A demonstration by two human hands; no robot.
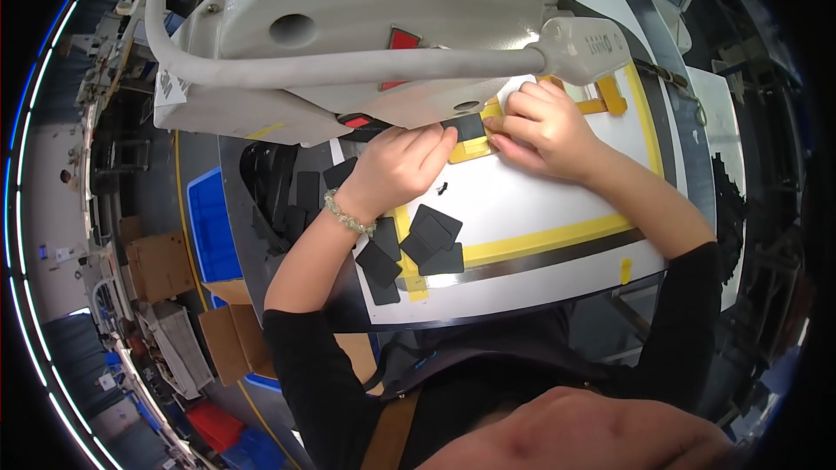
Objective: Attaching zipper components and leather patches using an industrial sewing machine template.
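A small black square patch (470, 127) lies by the yellow-edged piece (471, 151) on the white work surface, just under the head of a sewing machine (348, 26). From the left, my left hand (399, 167) has its fingers drawn together, with the tips at the patch's left edge. My right hand (542, 132) pinches at the patch's right edge, thumb and forefinger close together. The machine's body hides what lies beyond the fingertips. Near my left wrist, several loose black patches (431, 235) lie overlapping on the table.
A grey lamp neck (348, 67) crosses above my hands and ends in a lamp head (585, 48). Yellow tape (549, 239) borders the white surface. A black bag-like item (270, 183) sits at the table's left. Beyond that edge stand a blue bin (213, 226) and cardboard boxes (228, 344).
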